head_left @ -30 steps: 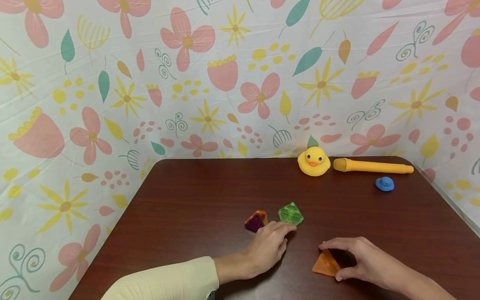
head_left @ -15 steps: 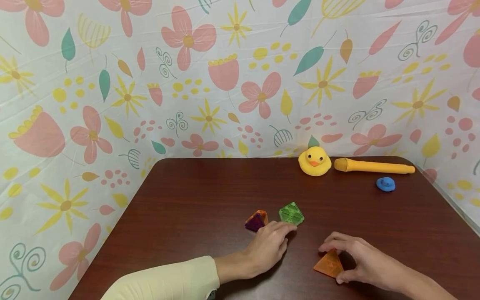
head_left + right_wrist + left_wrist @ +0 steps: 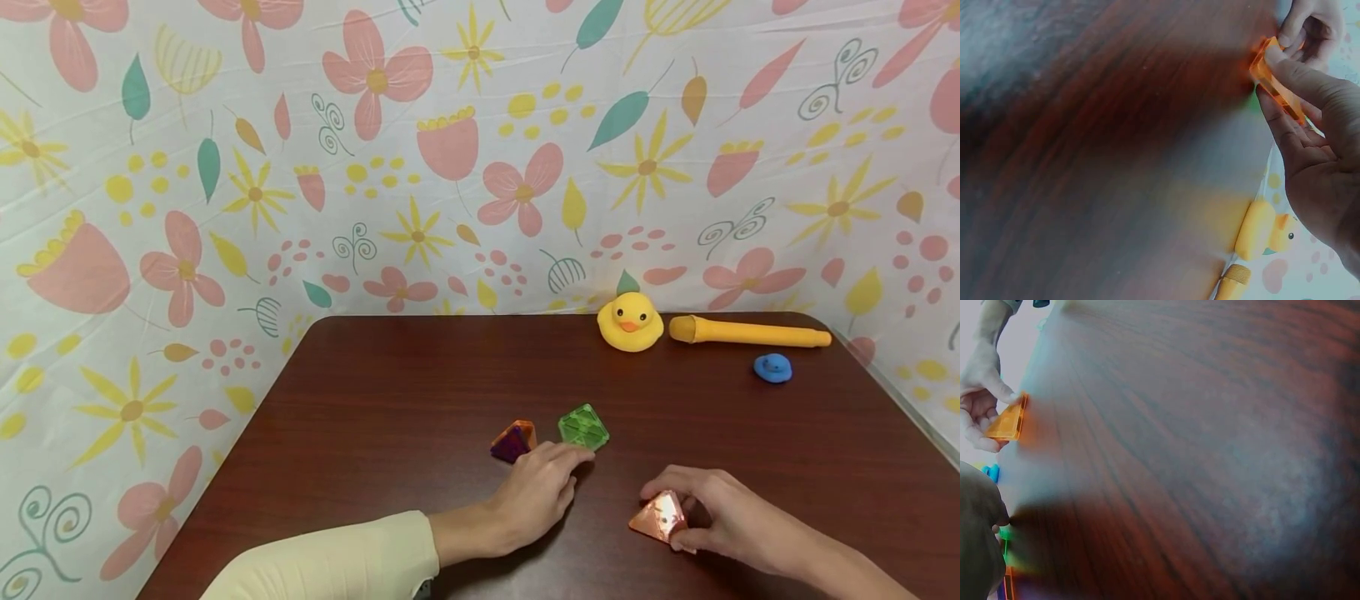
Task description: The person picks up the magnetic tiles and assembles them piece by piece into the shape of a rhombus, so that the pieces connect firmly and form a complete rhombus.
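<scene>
Between thumb and fingers, my right hand (image 3: pixel 738 521) pinches a translucent orange triangular magnetic tile (image 3: pixel 657 518) at the table's front right. The left wrist view also shows this orange tile (image 3: pixel 1010 425), tilted in the fingers. My left hand (image 3: pixel 534 498) rests on the table with fingers loosely bent. Its index fingertip touches or nearly touches the near edge of a green translucent tile (image 3: pixel 582 425). Just left of those fingers lie a dark purple tile (image 3: pixel 510 447) and an orange tile (image 3: pixel 528 428), overlapping and partly hidden by the hand.
Along the back right of the dark wooden table (image 3: pixel 390 375) sit a yellow rubber duck (image 3: pixel 630 323), a yellow toy microphone (image 3: pixel 753 332) and a small blue duck (image 3: pixel 773 367). A flower-patterned cloth (image 3: pixel 450 167) hangs behind the table.
My right hand has tilted the orange tile, which now shines with a bright reflection, and its fingers have drawn closer around it. My left hand stays in place.
</scene>
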{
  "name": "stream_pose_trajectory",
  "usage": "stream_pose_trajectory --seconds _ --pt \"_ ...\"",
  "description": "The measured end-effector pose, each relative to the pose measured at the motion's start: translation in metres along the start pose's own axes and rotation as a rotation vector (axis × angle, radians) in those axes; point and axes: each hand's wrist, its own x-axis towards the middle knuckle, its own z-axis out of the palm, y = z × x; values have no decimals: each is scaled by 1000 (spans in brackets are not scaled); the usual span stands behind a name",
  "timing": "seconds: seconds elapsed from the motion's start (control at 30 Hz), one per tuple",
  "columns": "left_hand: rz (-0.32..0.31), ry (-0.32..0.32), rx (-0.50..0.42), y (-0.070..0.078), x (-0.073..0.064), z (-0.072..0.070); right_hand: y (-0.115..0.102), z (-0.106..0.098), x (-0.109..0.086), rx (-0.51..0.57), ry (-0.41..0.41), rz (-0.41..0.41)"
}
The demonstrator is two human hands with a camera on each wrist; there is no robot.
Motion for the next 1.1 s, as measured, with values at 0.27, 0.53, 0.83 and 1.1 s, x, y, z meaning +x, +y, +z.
stream_pose_trajectory --seconds 0.27,0.53,0.83,1.1 --pt "-2 -5 -8 -1 -1 0 -3 -6 3 62 -25 65" --pt "-6 -8 -10 -1 -1 0 -6 -9 12 55 6 73" --pt "-17 -20 -20 0 -1 -1 -4 -17 26 -17 90 54" --pt "-15 -19 -24 -1 0 -2 -5 -21 43 -101 188 8"
